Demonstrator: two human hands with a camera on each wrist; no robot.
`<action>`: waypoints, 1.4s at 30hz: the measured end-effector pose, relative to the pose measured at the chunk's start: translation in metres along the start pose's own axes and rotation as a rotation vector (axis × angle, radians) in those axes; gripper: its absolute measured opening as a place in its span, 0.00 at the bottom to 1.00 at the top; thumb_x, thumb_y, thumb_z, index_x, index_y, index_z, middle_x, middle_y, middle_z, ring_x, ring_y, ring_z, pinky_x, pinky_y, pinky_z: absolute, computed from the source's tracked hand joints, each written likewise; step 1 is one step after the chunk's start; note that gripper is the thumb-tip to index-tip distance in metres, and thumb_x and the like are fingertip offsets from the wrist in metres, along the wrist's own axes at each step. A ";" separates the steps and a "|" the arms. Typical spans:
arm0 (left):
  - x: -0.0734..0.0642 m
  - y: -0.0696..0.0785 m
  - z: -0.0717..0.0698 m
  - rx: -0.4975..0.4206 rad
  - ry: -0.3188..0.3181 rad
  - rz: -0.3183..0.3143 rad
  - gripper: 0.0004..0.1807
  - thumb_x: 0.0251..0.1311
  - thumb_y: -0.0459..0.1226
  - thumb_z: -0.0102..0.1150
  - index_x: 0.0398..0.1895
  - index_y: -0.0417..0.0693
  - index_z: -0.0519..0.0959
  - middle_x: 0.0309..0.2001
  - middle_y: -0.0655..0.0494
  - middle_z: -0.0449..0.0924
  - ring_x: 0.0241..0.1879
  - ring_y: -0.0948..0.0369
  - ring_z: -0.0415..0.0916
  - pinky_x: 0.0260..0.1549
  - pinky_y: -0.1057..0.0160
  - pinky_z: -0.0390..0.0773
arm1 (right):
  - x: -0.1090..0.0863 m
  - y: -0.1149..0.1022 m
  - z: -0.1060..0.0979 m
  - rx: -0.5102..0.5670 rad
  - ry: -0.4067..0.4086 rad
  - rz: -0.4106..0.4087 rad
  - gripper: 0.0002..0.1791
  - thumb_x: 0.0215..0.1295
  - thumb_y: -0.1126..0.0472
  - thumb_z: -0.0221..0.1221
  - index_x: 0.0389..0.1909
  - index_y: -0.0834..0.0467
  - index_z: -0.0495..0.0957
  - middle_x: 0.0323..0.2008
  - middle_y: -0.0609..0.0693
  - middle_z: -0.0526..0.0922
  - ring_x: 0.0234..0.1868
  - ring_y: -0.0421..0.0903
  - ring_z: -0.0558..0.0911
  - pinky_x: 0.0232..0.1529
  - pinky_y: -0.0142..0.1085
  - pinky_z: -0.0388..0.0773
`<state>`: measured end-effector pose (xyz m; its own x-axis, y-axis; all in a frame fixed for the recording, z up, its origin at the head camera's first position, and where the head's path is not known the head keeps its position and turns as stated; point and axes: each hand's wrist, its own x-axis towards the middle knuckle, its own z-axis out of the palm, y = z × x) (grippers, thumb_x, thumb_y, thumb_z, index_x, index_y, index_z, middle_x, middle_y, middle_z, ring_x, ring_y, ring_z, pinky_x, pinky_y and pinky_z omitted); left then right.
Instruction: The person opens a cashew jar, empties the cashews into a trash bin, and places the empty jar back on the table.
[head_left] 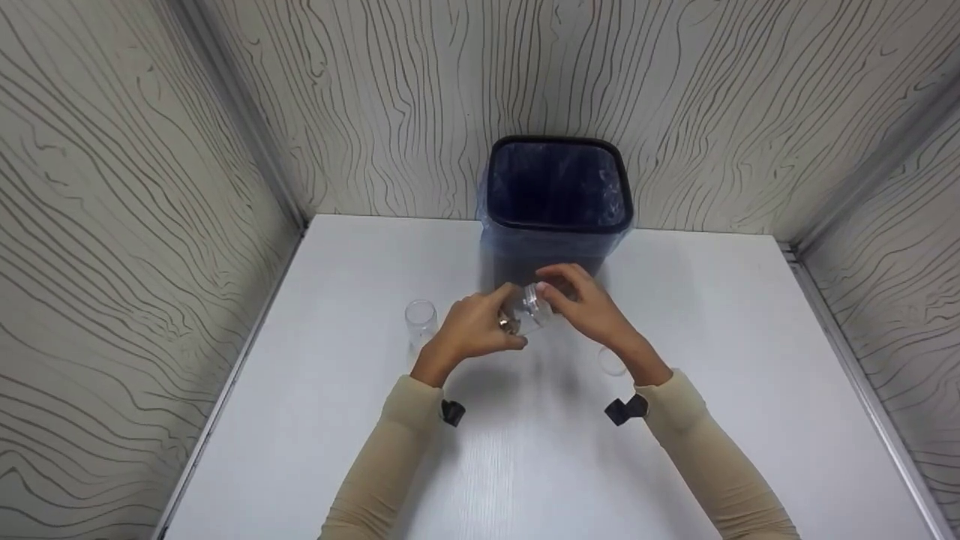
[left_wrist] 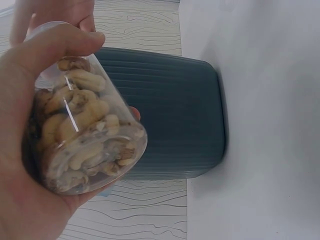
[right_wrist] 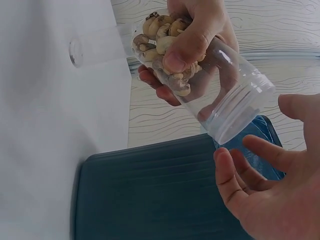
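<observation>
My left hand (head_left: 474,325) grips a clear plastic jar (right_wrist: 237,107), thumb on one side and fingers round the other. The jar tilts, its threaded mouth lower than its base in the right wrist view. Pale brown, curled, shell-like pieces (left_wrist: 80,110) fill the base half; the half near the mouth holds none. My right hand (head_left: 592,309) is beside the mouth, fingers spread and slightly bent, fingertips close to the rim. Behind the jar stands a dark bin (head_left: 559,229) with a bluish liner.
Left of my left hand, a second clear jar (head_left: 421,315) stands on the white table (head_left: 337,450). A clear round lid-like disc (head_left: 610,361) lies by my right wrist. Wood-grain panels (head_left: 375,112) enclose the back and sides, with the bin against the back one.
</observation>
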<state>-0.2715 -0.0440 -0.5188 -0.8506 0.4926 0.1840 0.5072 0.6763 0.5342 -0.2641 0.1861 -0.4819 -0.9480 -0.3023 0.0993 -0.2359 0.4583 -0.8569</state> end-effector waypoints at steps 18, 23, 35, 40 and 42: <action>0.001 0.001 0.002 0.006 -0.015 -0.006 0.38 0.50 0.52 0.77 0.66 0.56 0.77 0.35 0.60 0.87 0.31 0.62 0.81 0.32 0.57 0.81 | -0.001 -0.001 0.006 -0.026 -0.072 0.128 0.32 0.80 0.37 0.54 0.68 0.58 0.75 0.58 0.60 0.84 0.31 0.45 0.82 0.29 0.35 0.78; 0.001 0.001 0.002 0.007 -0.013 -0.004 0.37 0.50 0.51 0.76 0.66 0.58 0.77 0.33 0.61 0.86 0.30 0.63 0.80 0.31 0.57 0.80 | -0.001 -0.001 0.007 -0.027 -0.087 0.117 0.32 0.79 0.38 0.57 0.68 0.58 0.75 0.59 0.59 0.84 0.33 0.47 0.84 0.30 0.35 0.78; 0.000 0.001 0.001 0.001 -0.012 -0.002 0.36 0.51 0.51 0.77 0.65 0.58 0.78 0.35 0.60 0.88 0.30 0.63 0.82 0.31 0.57 0.82 | -0.003 -0.001 0.007 -0.040 -0.079 0.079 0.29 0.77 0.42 0.61 0.67 0.59 0.76 0.60 0.59 0.81 0.34 0.48 0.82 0.31 0.34 0.77; -0.001 0.002 0.000 -0.002 -0.009 -0.002 0.36 0.51 0.51 0.78 0.65 0.57 0.78 0.36 0.59 0.89 0.31 0.63 0.83 0.32 0.57 0.83 | -0.003 -0.002 0.007 -0.046 -0.073 0.062 0.30 0.77 0.43 0.62 0.68 0.59 0.76 0.61 0.59 0.80 0.35 0.47 0.81 0.32 0.34 0.78; -0.001 0.002 0.000 -0.003 -0.007 -0.002 0.36 0.51 0.51 0.78 0.65 0.57 0.78 0.36 0.59 0.89 0.31 0.63 0.83 0.32 0.57 0.83 | -0.003 -0.002 0.007 -0.050 -0.072 0.058 0.30 0.76 0.43 0.62 0.68 0.60 0.76 0.62 0.59 0.80 0.36 0.46 0.81 0.34 0.35 0.79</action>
<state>-0.2701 -0.0431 -0.5176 -0.8507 0.4949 0.1771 0.5049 0.6758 0.5370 -0.2593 0.1801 -0.4839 -0.9432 -0.3320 0.0120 -0.1927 0.5173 -0.8338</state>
